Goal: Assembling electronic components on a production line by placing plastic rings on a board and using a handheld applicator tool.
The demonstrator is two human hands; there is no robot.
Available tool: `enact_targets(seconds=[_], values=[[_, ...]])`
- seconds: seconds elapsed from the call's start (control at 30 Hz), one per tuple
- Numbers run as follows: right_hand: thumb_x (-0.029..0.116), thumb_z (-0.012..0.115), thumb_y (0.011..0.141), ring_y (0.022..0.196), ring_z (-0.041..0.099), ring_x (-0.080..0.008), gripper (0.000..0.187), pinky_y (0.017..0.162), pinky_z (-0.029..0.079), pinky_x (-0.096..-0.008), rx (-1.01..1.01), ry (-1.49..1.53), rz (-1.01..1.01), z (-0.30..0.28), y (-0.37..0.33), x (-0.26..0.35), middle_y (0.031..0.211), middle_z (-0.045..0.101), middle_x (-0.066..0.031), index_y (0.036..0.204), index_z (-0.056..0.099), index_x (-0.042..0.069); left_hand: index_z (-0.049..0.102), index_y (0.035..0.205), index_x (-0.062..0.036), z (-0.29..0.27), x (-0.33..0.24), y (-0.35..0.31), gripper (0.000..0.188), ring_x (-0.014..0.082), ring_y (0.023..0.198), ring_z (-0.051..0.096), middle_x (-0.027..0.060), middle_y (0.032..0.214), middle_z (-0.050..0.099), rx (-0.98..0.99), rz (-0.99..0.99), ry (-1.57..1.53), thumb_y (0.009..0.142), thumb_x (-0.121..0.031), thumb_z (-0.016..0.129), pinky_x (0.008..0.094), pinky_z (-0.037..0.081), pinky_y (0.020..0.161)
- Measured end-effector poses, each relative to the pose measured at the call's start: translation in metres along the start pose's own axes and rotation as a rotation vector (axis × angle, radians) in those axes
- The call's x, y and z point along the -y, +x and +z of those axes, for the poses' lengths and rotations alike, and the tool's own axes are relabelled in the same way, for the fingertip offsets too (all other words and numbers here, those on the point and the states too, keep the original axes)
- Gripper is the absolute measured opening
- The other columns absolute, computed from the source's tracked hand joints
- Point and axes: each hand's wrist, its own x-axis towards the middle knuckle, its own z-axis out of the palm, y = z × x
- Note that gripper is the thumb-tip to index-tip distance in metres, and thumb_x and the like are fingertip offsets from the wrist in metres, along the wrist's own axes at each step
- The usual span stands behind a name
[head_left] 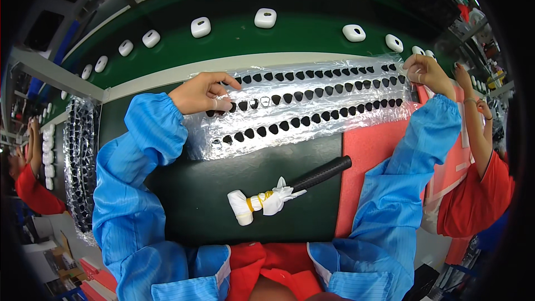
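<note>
Dark green tabletop, pale rail along its far side, green belt with white cases beyond. Clear film sheet lies across the tabletop's far part, three rows of small black pieces on it. Clock centred on sheet: left hand at 9, thumb and index spread apart over that end, no pinch visible; right hand between 2 and 3, fingers curled at the far corner, can't tell if pinching film.

Handling, judged: light, limp, slick, creases easily; pieces could peel off. Best hold: bare margins at both ends, off the rows, kept taut.

Edges: rail close at 12; pink foam at 4, partly under sheet; wrapped mallet at 6; co-worker's hand just past the right one. Most open room: 7.
</note>
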Motion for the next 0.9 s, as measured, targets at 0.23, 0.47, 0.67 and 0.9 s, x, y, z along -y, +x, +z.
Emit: enact_targets(seconds=[0.23, 0.47, 0.67, 0.9], values=[[-0.009, 0.052, 0.067, 0.066, 0.053, -0.0107, 0.025, 0.06, 0.041, -0.0195, 0.008, -0.051, 0.03, -0.001, 0.005, -0.009, 0.071, 0.055, -0.0043, 0.09, 0.056, -0.001, 0.053, 0.107, -0.0067, 0.0, -0.001, -0.007, 0.037, 0.0119, 0.075, 0.057, 0.0047, 0.078, 0.062, -0.026, -0.025, 0.033, 0.073, -0.013, 0.065, 0.0269, 0.043, 0.077], [0.001, 0.059, 0.075, 0.078, 0.054, -0.0115, 0.018, 0.072, 0.043, -0.0228, -0.316, -0.25, -0.029, -0.003, -0.012, 0.019, 0.081, 0.055, -0.0043, 0.092, 0.053, -0.002, 0.054, 0.102, -0.0055, 0.016, -0.016, -0.05, 0.037, 0.0238, 0.075, 0.058, 0.0088, 0.084, 0.06, -0.438, 0.015, 0.723, 0.067, -0.009, 0.066, 0.0311, 0.045, 0.07], [0.012, 0.054, 0.078, 0.058, 0.05, -0.0052, 0.011, 0.05, 0.04, -0.0181, 0.135, 0.115, -0.18, 0.046, 0.011, 0.073, 0.067, 0.055, -0.0009, 0.084, 0.054, 0.003, 0.054, 0.097, -0.0069, 0.041, 0.006, -0.043, 0.03, 0.0287, 0.088, 0.053, 0.0098, 0.095, 0.053, -0.434, 0.443, 0.687, 0.07, -0.015, 0.066, 0.0347, 0.045, 0.073], [0.015, 0.054, 0.08, 0.057, 0.055, -0.0087, 0.014, 0.05, 0.045, -0.0198, 0.422, 0.103, -0.016, 0.073, 0.03, 0.043, 0.069, 0.058, -0.0041, 0.084, 0.057, 0.002, 0.056, 0.097, -0.0057, 0.039, -0.013, -0.021, 0.031, 0.0243, 0.079, 0.056, 0.011, 0.09, 0.057, -0.323, 0.336, 0.663, 0.071, -0.017, 0.066, 0.0328, 0.046, 0.068]])
